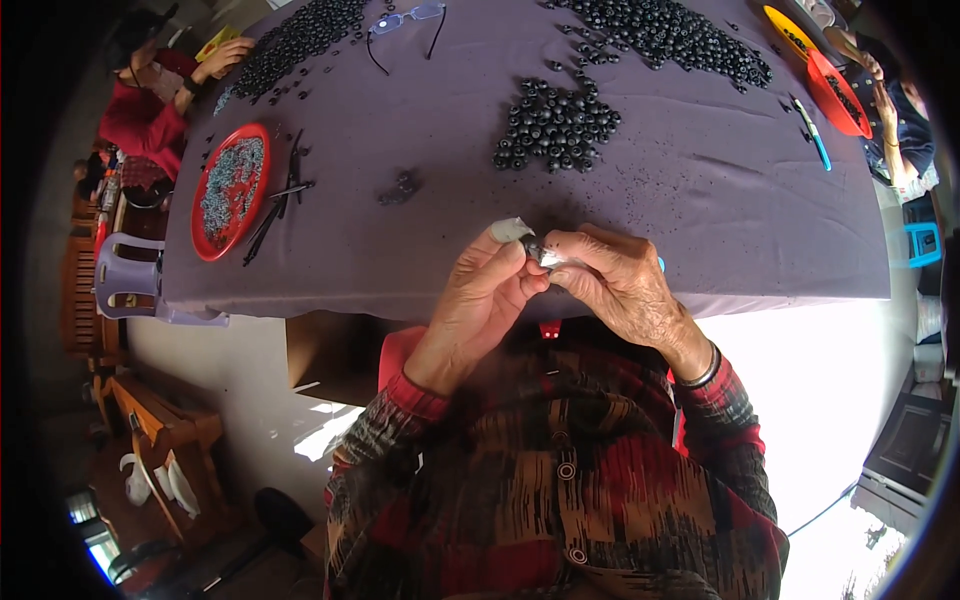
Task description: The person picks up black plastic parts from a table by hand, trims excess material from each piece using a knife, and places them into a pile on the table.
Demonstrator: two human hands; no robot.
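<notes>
In front of me, just above the near edge of the table, my two hands meet. My left hand [480,290] pinches a small black bead-like piece [532,246] between thumb and fingers; a pale covering [512,230] wraps one fingertip. My right hand [625,285] is closed around a small knife, whose shiny blade [549,258] touches or nearly touches the piece. Its handle is mostly hidden, with a bit of light blue showing past the hand. Beyond my hands lies a pile of round black beads [560,125], several with visible holes.
Larger black bead piles [660,40] spread across the purple tablecloth [420,260]. At left lie a red plate [262,150] of greyish bits and dark thin tools [275,215]. Glasses [410,18], a blue-handled knife [815,135] and a red bowl [855,115] lie farther off. Two people sit at the sides.
</notes>
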